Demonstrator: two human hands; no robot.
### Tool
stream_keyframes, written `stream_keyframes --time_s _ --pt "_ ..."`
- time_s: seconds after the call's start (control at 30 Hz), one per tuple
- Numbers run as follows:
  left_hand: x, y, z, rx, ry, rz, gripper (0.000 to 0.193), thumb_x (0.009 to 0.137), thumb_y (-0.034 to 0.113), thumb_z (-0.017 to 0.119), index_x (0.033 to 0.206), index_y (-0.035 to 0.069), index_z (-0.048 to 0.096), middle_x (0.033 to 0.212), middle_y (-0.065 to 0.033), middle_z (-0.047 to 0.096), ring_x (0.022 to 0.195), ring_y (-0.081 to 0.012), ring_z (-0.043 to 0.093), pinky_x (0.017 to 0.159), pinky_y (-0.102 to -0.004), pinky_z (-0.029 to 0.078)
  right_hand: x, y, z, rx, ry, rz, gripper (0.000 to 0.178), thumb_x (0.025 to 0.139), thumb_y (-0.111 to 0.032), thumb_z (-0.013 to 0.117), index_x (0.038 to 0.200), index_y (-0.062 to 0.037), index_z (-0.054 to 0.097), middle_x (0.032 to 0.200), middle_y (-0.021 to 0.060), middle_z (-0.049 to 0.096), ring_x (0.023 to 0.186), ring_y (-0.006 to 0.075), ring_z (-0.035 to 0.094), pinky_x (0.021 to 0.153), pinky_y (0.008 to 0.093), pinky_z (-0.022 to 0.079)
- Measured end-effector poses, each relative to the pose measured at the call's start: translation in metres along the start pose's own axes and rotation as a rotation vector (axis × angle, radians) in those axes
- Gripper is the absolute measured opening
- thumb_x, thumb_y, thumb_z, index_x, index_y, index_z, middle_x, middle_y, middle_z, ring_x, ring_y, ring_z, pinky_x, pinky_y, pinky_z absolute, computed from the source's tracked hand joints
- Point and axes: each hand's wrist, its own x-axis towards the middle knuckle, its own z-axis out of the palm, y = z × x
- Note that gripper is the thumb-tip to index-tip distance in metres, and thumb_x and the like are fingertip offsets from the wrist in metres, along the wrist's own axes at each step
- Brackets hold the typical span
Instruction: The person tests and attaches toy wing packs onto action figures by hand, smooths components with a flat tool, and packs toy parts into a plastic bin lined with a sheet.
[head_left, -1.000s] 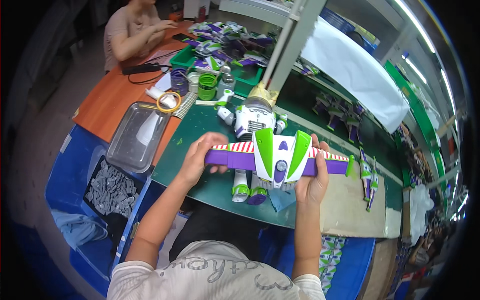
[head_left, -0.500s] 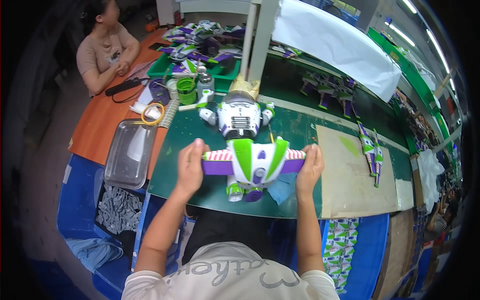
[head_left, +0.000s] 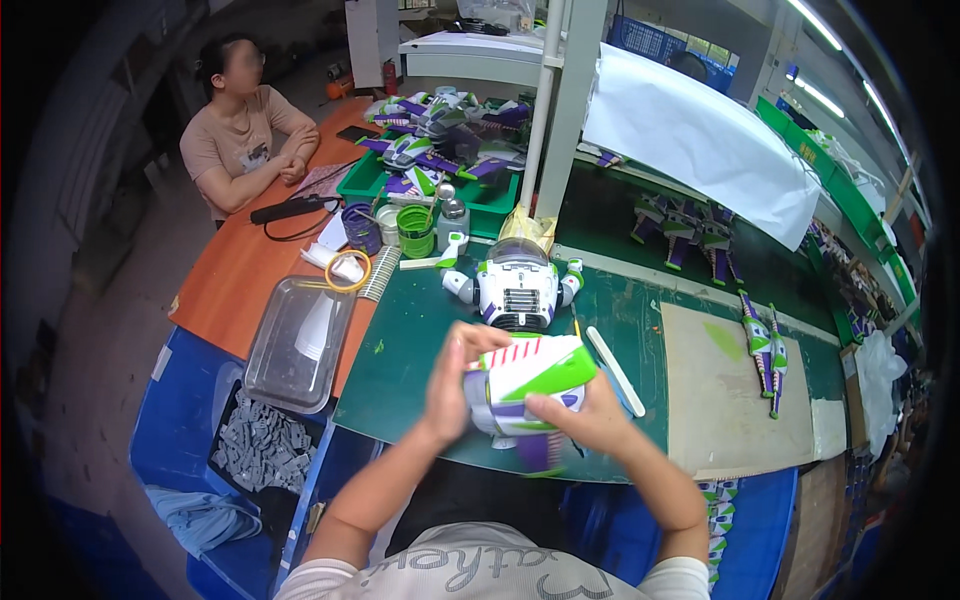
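Green worktop before you, toy figure lying on it, winged pack tilted above the figure's legs, your left hand half-curled round its left side, your right hand gripping its right, thumb on top.

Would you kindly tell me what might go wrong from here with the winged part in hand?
The winged part is tilted between the left hand and right hand; a slip might drop it onto the toy figure.
The right forearm could knock the white strip lying beside that hand.
The green jar stands near the figure's raised arm, so nudging the figure might tip it.
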Motion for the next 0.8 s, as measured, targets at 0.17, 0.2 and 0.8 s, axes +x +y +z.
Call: stream_keyframes --time_s 0.17,0.2,0.8 --pt "0.004 -0.014 0.012 -0.275 -0.117 -0.089 0.072 0.089 0.064 0.010 0.118 0.003 0.037 0.122 -0.0200 0.046 0.115 -0.0271 0.046 0.102 -0.0401 0.032 -0.007 0.022 0.009 0.257 0.170 0.019 0.041 0.079 -0.016 0.069 0.111 0.0035 0.053 0.101 0.0108 0.062 0.092 0.0137 0.059 0.079 0.0286 0.048" --pt "0.007 -0.019 0.008 -0.185 -0.122 -0.035 0.077 0.088 0.066 0.008 0.121 0.003 0.036 0.122 -0.0193 0.046 0.117 -0.0278 0.043 0.103 -0.0400 0.030 -0.005 0.032 0.006 0.337 0.302 -0.048 0.040 0.080 -0.016 0.068 0.111 0.0043 0.052 0.101 0.0109 0.061 0.090 0.0141 0.059 0.078 0.0287 0.048" --pt "0.032 -0.079 -0.024 -0.549 0.429 -0.155 0.032 0.095 0.029 0.039 0.088 0.002 0.053 0.084 -0.0117 0.060 0.085 -0.0209 0.060 0.079 -0.0325 0.048 0.044 0.029 0.021 -0.840 0.362 -0.530 0.060 0.066 -0.023 0.077 0.115 -0.0007 0.050 0.100 0.0166 0.053 0.077 0.0298 0.060 0.059 0.0356 0.048"
